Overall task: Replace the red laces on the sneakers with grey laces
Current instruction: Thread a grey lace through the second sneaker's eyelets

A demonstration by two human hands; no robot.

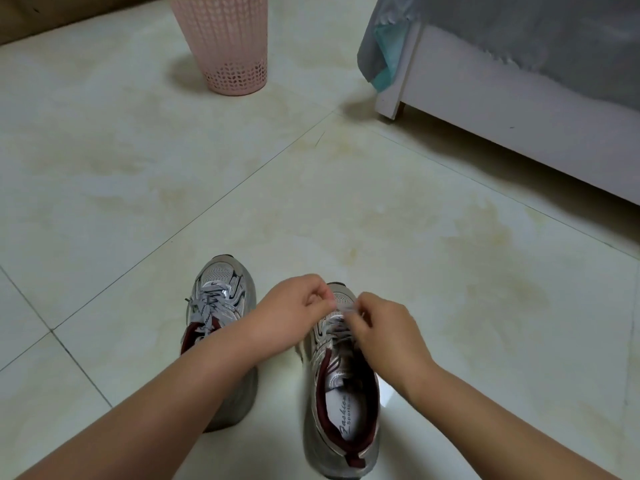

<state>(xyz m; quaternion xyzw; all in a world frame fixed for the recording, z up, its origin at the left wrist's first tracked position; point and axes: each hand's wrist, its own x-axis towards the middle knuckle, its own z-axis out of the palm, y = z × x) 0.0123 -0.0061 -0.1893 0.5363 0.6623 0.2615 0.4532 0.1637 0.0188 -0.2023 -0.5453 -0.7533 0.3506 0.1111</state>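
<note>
On the tiled floor (311,202) stand 2 silver sneakers, toes pointing away. The left sneaker (221,306) already wears its grey lace. Over the right sneaker (341,375), the left hand (294,306) and right hand (381,327) pinch the pale grey lace (341,310) stretched crosswise between them, equally near.

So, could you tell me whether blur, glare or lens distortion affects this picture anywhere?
Head view: motion blur smears the grey lace pinched between the left hand and right hand; soft glare sits on the floor beside the right sneaker; wide-angle distortion bends the tile joints and tilts the pink basket.
</note>
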